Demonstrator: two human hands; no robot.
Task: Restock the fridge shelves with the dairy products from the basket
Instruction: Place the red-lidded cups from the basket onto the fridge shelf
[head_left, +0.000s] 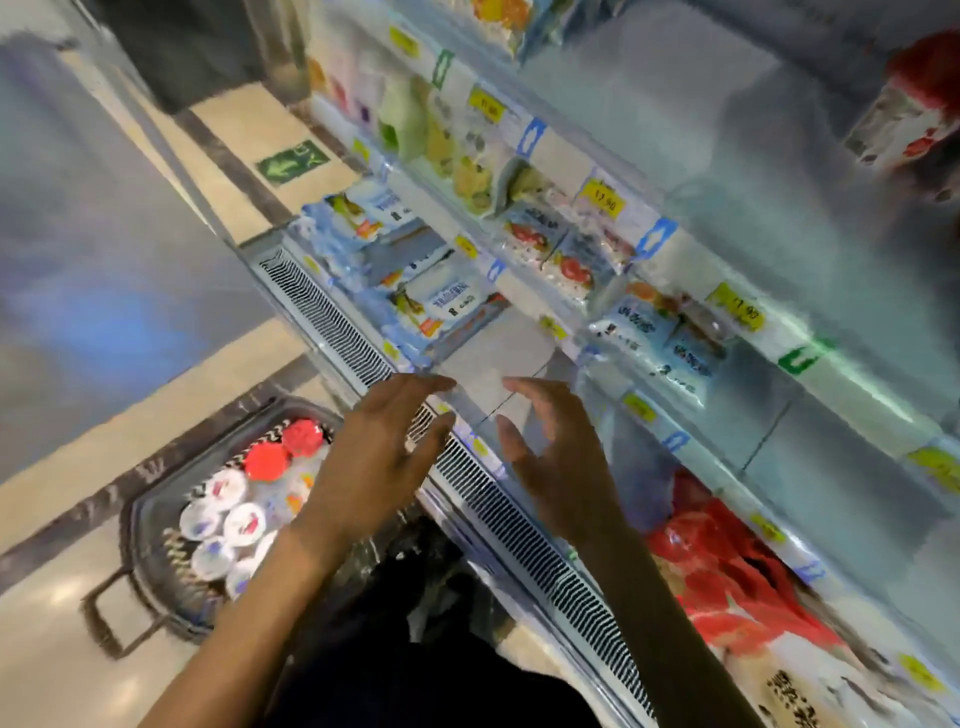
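— Head view: what is seen around the vent grille (467, 467) at the foot of the fridge?

— Both hands are held out above it, empty. The left hand (382, 457) is spread wide with its fingers straight, over the grille's near edge. The right hand (558, 462) is loosely curled and half open, just past the grille, in front of a bare stretch of the lowest shelf (498, 353). Nothing is gripped by either.

— And the dairy products?

— They are seen in the dark basket (156, 525), set on the tiled floor on the aisle side of the grille, partly hidden by the left forearm. White-lidded cups (228, 525) and two red-lidded ones (283, 449) are packed inside. The picture is blurred, so no labels can be read.

— Beyond the grille?

— Blue-and-white packs (410, 291) are stacked left of the bare stretch, and red bags (727, 566) are laid to its right. Yellow price tags (602, 197) are fixed along the shelf edges above.
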